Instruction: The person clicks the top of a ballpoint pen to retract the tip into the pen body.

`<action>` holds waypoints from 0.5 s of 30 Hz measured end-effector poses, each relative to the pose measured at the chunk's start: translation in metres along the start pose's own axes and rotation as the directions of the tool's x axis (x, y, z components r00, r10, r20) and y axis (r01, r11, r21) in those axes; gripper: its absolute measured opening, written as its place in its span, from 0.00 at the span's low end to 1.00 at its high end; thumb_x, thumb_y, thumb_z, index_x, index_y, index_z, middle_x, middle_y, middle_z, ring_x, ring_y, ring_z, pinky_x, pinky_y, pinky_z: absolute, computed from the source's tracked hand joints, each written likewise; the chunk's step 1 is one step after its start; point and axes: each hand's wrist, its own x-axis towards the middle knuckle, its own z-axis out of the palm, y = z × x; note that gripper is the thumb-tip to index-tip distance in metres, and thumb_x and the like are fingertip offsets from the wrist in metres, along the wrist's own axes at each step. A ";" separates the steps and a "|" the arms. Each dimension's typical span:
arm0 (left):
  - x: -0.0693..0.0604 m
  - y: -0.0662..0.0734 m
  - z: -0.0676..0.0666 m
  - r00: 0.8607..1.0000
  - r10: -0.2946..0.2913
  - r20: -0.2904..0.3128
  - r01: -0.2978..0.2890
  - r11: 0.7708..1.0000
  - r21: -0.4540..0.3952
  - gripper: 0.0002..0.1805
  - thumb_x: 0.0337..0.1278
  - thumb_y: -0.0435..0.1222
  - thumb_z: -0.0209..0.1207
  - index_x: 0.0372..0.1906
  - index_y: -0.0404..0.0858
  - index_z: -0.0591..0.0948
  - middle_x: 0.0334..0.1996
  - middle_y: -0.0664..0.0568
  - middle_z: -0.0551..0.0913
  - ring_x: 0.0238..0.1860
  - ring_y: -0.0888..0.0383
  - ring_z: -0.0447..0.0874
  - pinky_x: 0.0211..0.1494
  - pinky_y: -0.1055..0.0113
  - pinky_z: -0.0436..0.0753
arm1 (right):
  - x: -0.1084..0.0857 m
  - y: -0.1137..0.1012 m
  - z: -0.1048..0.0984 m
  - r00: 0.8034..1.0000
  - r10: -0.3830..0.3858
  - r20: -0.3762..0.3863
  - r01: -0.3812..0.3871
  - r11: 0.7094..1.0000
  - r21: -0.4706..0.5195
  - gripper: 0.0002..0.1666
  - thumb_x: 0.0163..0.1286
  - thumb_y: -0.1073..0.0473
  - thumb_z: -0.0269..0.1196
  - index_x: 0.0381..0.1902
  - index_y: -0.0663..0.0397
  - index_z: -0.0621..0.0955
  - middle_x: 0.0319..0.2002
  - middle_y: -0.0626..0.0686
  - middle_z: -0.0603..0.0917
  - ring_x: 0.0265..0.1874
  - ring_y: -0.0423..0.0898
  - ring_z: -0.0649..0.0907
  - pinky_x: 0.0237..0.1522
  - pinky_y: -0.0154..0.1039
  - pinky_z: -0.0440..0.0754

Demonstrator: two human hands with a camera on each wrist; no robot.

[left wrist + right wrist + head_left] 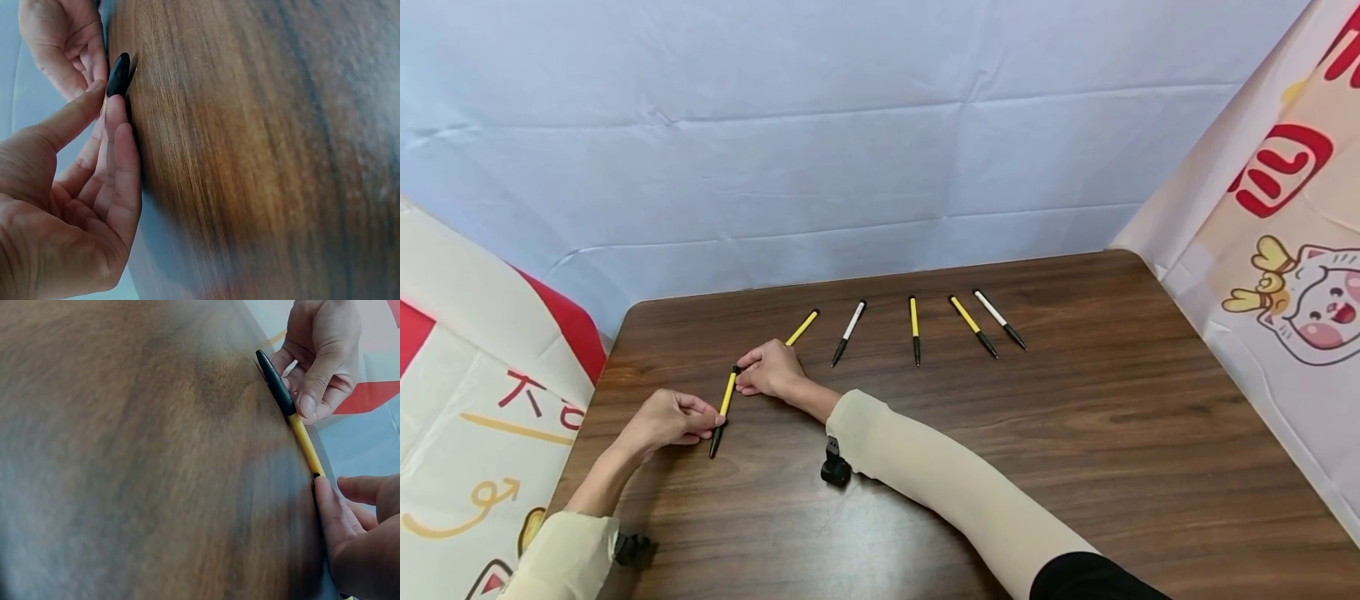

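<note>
My left hand (672,419) pinches a yellow pen (727,395) where its barrel meets the black grip, at the table's left. The black tip slants toward me; in the left wrist view the pen's black end (119,76) sticks out beyond the fingertips. At the pen's far end is my right hand (772,369). In the right wrist view one fingertip of it touches the pen's end (317,475), with the thumb held apart. Just beyond the right hand lies another yellow pen (802,327), its lower part hidden by that hand.
To the right, in a spaced row, lie a white pen (849,332), a yellow pen (914,329), a second yellow pen (973,325) and a second white pen (999,318). The brown wooden table (1000,433) ends at a pale cloth backdrop (850,167).
</note>
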 end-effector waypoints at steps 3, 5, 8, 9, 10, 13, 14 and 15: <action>0.000 0.000 -0.001 1.000 0.000 0.002 0.000 1.000 0.005 0.12 0.65 0.35 0.73 0.42 0.27 0.88 0.31 0.49 0.92 0.30 0.61 0.89 0.35 0.67 0.91 | -0.001 -0.001 -0.001 1.000 -0.005 0.004 0.005 1.000 -0.012 0.10 0.67 0.74 0.72 0.46 0.68 0.90 0.28 0.58 0.91 0.28 0.51 0.92 0.29 0.36 0.91; 0.000 0.000 -0.001 1.000 -0.003 0.002 0.003 1.000 0.007 0.13 0.65 0.35 0.73 0.43 0.27 0.88 0.31 0.48 0.92 0.31 0.61 0.89 0.36 0.66 0.91 | -0.002 -0.002 -0.002 1.000 -0.004 0.006 0.004 1.000 -0.017 0.10 0.67 0.74 0.72 0.46 0.68 0.90 0.27 0.57 0.91 0.28 0.50 0.92 0.30 0.38 0.91; -0.001 0.000 -0.002 1.000 -0.005 0.000 0.005 1.000 0.015 0.14 0.66 0.36 0.72 0.44 0.26 0.88 0.32 0.48 0.92 0.31 0.60 0.89 0.36 0.65 0.91 | -0.004 -0.005 -0.004 1.000 0.003 0.016 -0.003 1.000 -0.022 0.10 0.67 0.72 0.73 0.47 0.67 0.90 0.26 0.55 0.91 0.29 0.52 0.93 0.32 0.41 0.92; -0.001 0.000 -0.003 1.000 -0.003 -0.005 0.003 1.000 0.022 0.14 0.66 0.36 0.72 0.44 0.26 0.88 0.32 0.48 0.92 0.32 0.60 0.89 0.36 0.65 0.91 | -0.005 -0.007 -0.005 1.000 0.007 0.023 -0.006 1.000 -0.022 0.10 0.68 0.72 0.73 0.47 0.66 0.90 0.26 0.55 0.91 0.30 0.53 0.93 0.34 0.42 0.92; -0.001 0.000 -0.003 1.000 0.002 -0.009 -0.001 0.999 0.034 0.14 0.67 0.37 0.72 0.44 0.27 0.88 0.32 0.48 0.92 0.32 0.60 0.89 0.36 0.65 0.91 | -0.006 -0.008 -0.006 1.000 0.009 0.030 -0.009 1.000 -0.020 0.11 0.68 0.72 0.73 0.48 0.66 0.90 0.26 0.55 0.91 0.31 0.54 0.93 0.35 0.43 0.93; 0.000 0.002 -0.005 0.999 0.019 -0.041 -0.016 0.997 0.076 0.15 0.68 0.38 0.71 0.45 0.28 0.89 0.31 0.48 0.92 0.32 0.59 0.89 0.37 0.65 0.91 | -0.007 -0.012 -0.011 0.999 0.011 0.045 -0.011 1.000 -0.018 0.11 0.68 0.70 0.73 0.49 0.66 0.90 0.28 0.56 0.92 0.34 0.56 0.93 0.37 0.45 0.93; 0.000 0.003 -0.006 0.998 0.028 -0.053 -0.023 0.996 0.090 0.15 0.68 0.39 0.71 0.45 0.28 0.90 0.32 0.48 0.92 0.33 0.59 0.89 0.37 0.65 0.91 | -0.008 -0.013 -0.013 0.999 0.012 0.050 -0.011 1.000 -0.014 0.12 0.68 0.69 0.73 0.49 0.65 0.90 0.29 0.57 0.92 0.35 0.57 0.93 0.38 0.46 0.93; 0.000 0.004 -0.006 0.997 0.035 -0.069 -0.028 0.994 0.102 0.16 0.69 0.40 0.70 0.45 0.28 0.90 0.32 0.48 0.92 0.33 0.59 0.90 0.37 0.65 0.91 | -0.008 -0.015 -0.016 0.998 0.011 0.054 -0.011 1.000 -0.004 0.12 0.69 0.69 0.73 0.49 0.66 0.89 0.30 0.58 0.92 0.36 0.57 0.93 0.39 0.47 0.93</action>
